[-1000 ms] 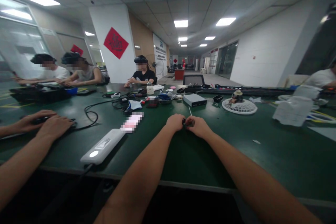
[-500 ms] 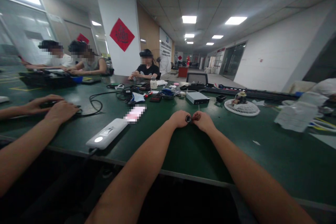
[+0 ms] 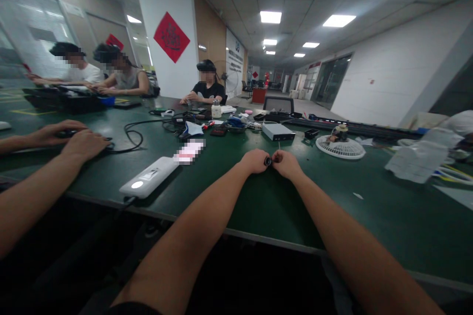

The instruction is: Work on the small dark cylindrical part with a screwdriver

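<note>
Over the green table (image 3: 207, 187), my left hand (image 3: 254, 160) is closed around a small black cylinder (image 3: 267, 161) whose round end faces me. My right hand (image 3: 287, 164) is closed right beside it, fingertips pinched together close to that end. From above the right fingers a thin pale rod (image 3: 279, 146) sticks up; its lower part is hidden in the hand. Whether the right fingers touch the cylinder, I cannot make out. A grey box-shaped drive (image 3: 278, 132) sits just beyond my hands.
At left, a co-worker's hands (image 3: 83, 145) rest near a black cable (image 3: 135, 142). A white power strip (image 3: 150, 178) and a lit phone (image 3: 190, 151) lie left of my arms. A white fan grille (image 3: 340, 148) and clear plastic bags (image 3: 417, 157) are to the right.
The view has tipped slightly downward. The black cylinder in my left hand has shifted a little right, closer to my right fingers. Both hands keep their grip.
</note>
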The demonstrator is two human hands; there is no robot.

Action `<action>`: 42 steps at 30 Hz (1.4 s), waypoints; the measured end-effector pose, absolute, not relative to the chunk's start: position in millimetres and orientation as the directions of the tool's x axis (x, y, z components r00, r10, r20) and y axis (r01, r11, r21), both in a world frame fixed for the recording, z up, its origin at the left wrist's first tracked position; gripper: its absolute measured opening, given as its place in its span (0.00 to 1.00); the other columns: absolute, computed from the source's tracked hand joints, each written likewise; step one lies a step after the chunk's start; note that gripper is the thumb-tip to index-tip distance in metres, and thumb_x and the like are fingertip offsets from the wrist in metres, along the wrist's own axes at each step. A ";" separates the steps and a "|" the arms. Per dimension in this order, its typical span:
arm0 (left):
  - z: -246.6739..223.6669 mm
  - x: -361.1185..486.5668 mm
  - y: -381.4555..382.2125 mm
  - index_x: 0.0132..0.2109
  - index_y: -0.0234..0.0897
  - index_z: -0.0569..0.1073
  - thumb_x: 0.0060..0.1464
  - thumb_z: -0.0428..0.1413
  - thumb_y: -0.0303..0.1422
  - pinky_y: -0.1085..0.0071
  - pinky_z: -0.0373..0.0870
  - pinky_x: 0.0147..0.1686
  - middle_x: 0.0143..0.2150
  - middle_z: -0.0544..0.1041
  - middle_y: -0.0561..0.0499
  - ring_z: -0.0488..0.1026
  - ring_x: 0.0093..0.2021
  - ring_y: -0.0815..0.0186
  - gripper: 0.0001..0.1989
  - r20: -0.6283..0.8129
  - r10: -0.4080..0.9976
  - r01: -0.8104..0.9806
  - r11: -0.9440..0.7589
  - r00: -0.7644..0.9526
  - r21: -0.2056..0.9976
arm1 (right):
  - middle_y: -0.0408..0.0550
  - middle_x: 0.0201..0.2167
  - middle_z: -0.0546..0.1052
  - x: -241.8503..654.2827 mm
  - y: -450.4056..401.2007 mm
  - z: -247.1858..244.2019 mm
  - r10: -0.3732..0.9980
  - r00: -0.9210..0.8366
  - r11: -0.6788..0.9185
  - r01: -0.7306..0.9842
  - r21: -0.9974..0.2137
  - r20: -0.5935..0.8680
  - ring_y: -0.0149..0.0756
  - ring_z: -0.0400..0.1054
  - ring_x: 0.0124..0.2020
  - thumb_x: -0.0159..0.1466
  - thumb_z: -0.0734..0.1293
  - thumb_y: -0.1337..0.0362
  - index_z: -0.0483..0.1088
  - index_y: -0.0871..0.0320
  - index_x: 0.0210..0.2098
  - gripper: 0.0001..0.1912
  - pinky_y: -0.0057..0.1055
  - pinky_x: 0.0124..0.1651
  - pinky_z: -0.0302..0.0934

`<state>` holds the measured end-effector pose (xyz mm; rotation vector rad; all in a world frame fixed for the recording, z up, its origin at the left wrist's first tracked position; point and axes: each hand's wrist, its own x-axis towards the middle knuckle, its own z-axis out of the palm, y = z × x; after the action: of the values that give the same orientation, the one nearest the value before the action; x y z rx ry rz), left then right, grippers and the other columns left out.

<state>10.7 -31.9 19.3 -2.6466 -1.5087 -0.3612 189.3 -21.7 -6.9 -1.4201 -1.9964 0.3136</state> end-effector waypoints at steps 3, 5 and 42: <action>19.6 12.6 -33.4 0.46 0.40 0.81 0.60 0.56 0.35 0.62 0.78 0.47 0.47 0.84 0.41 0.82 0.48 0.52 0.12 0.239 0.864 0.878 -0.472 0.442 0.082 | 0.40 0.26 0.77 188.0 -23.2 -6.6 0.906 -0.222 0.395 0.750 -0.531 0.361 0.34 0.71 0.29 0.55 0.71 0.73 0.70 0.55 0.30 0.08 0.29 0.33 0.58; 19.4 12.5 -33.4 0.51 0.39 0.78 0.59 0.57 0.35 0.62 0.77 0.48 0.48 0.83 0.41 0.81 0.49 0.52 0.14 0.265 0.880 0.893 -0.435 0.394 0.116 | 0.40 0.26 0.76 187.7 -24.9 -5.5 0.909 -0.202 0.382 0.755 -0.533 0.365 0.34 0.71 0.29 0.54 0.72 0.71 0.69 0.54 0.29 0.09 0.29 0.33 0.56; 15.2 15.7 -38.0 0.53 0.39 0.77 0.61 0.55 0.35 0.59 0.77 0.49 0.50 0.82 0.39 0.81 0.51 0.50 0.15 0.260 0.927 0.938 -0.314 0.270 0.147 | 0.36 0.24 0.73 190.0 -22.1 -8.1 0.928 -0.172 0.354 0.677 -0.645 0.330 0.32 0.68 0.27 0.52 0.75 0.72 0.62 0.53 0.28 0.17 0.29 0.31 0.55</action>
<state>15.7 -38.0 15.2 -2.4743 -1.8184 -0.4665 190.0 -22.1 -8.1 -1.3962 -1.9271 0.4631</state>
